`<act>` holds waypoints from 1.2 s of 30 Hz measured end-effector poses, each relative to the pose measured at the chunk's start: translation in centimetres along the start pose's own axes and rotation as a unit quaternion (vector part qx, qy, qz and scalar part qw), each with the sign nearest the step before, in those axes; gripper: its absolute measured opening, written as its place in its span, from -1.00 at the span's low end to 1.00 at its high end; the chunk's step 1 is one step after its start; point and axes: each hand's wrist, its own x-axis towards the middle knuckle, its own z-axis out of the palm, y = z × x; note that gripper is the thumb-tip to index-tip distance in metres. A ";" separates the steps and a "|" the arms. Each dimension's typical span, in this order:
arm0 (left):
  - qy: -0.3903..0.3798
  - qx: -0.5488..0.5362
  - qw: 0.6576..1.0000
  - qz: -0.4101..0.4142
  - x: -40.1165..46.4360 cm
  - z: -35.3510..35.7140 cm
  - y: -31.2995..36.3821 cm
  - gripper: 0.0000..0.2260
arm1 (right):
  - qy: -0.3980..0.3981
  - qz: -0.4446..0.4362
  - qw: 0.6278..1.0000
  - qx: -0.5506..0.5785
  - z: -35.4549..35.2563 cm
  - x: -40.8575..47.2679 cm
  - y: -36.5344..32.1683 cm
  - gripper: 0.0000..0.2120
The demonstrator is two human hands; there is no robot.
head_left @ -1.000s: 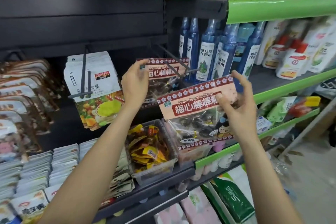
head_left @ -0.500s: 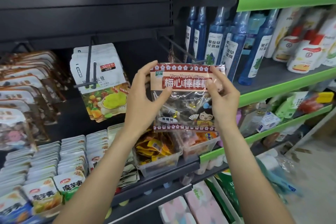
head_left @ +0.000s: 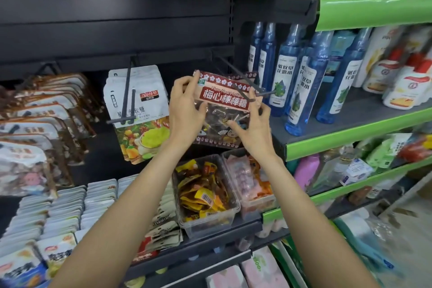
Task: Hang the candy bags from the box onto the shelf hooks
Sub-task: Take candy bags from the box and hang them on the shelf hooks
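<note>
Left hand [head_left: 184,110] and right hand [head_left: 253,124] holding candy bag [head_left: 223,100] at shelf hook [head_left: 243,82]

Open dark back panel [head_left: 187,54] lies above the hook [head_left: 243,82], between the white bags [head_left: 138,100] on the left and the blue bottles [head_left: 287,82] close on the right. The hook's prongs jut forward across the candy bag [head_left: 222,105] top. Below, two snack tubs [head_left: 205,196] fill the shelf edge [head_left: 210,243].

"Plum Heart Lollipop" and 梅心棒棒糖 on the candy bag [head_left: 222,100], "ZIRANPAI" on the white pouch [head_left: 136,98]
</note>
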 end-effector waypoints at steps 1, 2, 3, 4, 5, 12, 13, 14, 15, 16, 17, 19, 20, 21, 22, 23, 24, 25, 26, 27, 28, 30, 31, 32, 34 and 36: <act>0.008 0.013 1.000 0.006 0.5 0.2 -0.3 -0.40 | -0.002 0.004 1.000 -0.019 0.4 0.8 -0.2 -0.24; 0.013 0.027 0.999 0.012 1.1 0.5 -0.5 -0.40 | -0.002 0.014 0.999 -0.039 0.9 1.6 -0.3 -0.27; 0.016 0.042 0.999 0.017 1.6 0.8 -0.8 -0.39 | 0.000 0.025 0.998 -0.057 1.3 2.3 -0.4 -0.29; 0.013 0.057 0.998 0.017 2.0 1.1 -1.0 -0.38 | 0.003 0.035 0.997 -0.070 1.7 2.9 -0.5 -0.30; 0.004 0.068 0.998 0.013 2.4 1.4 -1.3 -0.36 | 0.006 0.042 0.996 -0.077 2.1 3.5 -0.5 -0.30; -0.054 0.082 0.995 -0.029 2.9 2.8 -1.4 -0.26 | 0.027 0.047 0.995 -0.081 3.8 4.3 -0.3 -0.22; -0.056 0.076 0.995 -0.034 2.7 2.8 -1.4 -0.25 | 0.028 0.032 0.995 -0.091 3.9 3.8 -0.3 -0.24; -0.057 0.071 0.995 -0.040 2.5 2.7 -1.3 -0.24 | 0.028 0.023 0.995 -0.096 4.1 3.3 -0.2 -0.27; -0.059 0.071 0.995 -0.044 2.2 2.6 -1.2 -0.24 | 0.024 0.016 0.995 -0.095 4.2 2.7 -0.1 -0.28; -0.060 0.071 0.995 -0.045 1.8 2.4 -1.0 -0.24 | 0.023 0.007 0.996 -0.090 4.4 1.9 0.0 -0.28; -0.062 0.068 0.995 -0.046 1.4 2.2 -0.8 -0.25 | 0.027 -0.009 0.996 -0.081 4.5 1.2 0.2 -0.28; -0.057 0.041 0.997 -0.043 0.5 1.6 -0.3 -0.29 | 0.051 -0.048 0.995 -0.067 4.3 -0.3 0.5 -0.32; -0.050 0.022 0.998 -0.038 -0.2 1.1 0.1 -0.32 | 0.063 -0.057 0.995 -0.061 4.1 -1.1 0.5 -0.35; -0.042 0.002 0.999 -0.029 -0.9 0.5 0.5 -0.37 | 0.071 -0.058 0.994 -0.054 3.8 -1.8 0.3 -0.39; -0.037 -0.014 0.999 -0.021 -1.8 -0.1 0.9 -0.43 | 0.081 -0.060 0.994 -0.048 3.4 -2.6 0.0 -0.44; -0.033 -0.029 0.999 -0.016 -2.7 -1.0 1.4 -0.49 | 0.097 -0.067 0.992 -0.045 3.0 -3.5 -0.4 -0.49; -0.030 -0.045 0.998 -0.016 -3.8 -2.0 1.8 -0.55 | 0.116 -0.078 0.989 -0.044 2.6 -4.5 -1.0 -0.55; -0.026 -0.062 0.998 -0.019 -4.8 -3.0 2.2 -0.60 | 0.134 -0.092 0.986 -0.041 2.2 -5.6 -1.7 -0.60; -0.019 -0.079 0.996 -0.022 -6.0 -4.3 2.6 -0.66 | 0.147 -0.108 0.983 -0.035 1.9 -6.7 -2.4 -0.64; -0.009 -0.094 0.995 -0.023 -7.1 -5.6 2.7 -0.71 | 0.160 -0.129 0.978 -0.030 1.7 -7.8 -3.3 -0.68; 0.004 -0.106 0.994 -0.022 -8.3 -7.0 2.5 -0.76 | 0.171 -0.154 0.973 -0.028 1.6 -8.9 -4.2 -0.72; 0.037 -0.122 0.992 -0.019 -11.1 -9.9 1.6 -0.82 | 0.186 -0.198 0.962 -0.018 1.9 -11.4 -6.1 -0.80; 0.053 -0.118 0.991 -0.020 -12.6 -11.4 0.9 -0.83 | 0.186 -0.217 0.958 -0.011 2.3 -12.8 -7.0 -0.83; 0.066 -0.104 0.992 -0.024 -14.3 -12.9 -0.1 -0.82 | 0.179 -0.233 0.956 -0.006 3.1 -14.2 -7.7 -0.86; 0.069 -0.055 0.995 -0.046 -18.1 -16.1 -2.5 -0.80 | 0.143 -0.258 0.955 -0.009 5.2 -17.4 -8.8 -0.87; 0.038 -0.002 0.996 -0.083 -22.2 -19.5 -5.5 -0.77 | 0.075 -0.268 0.960 -0.020 8.0 -20.8 -9.9 -0.84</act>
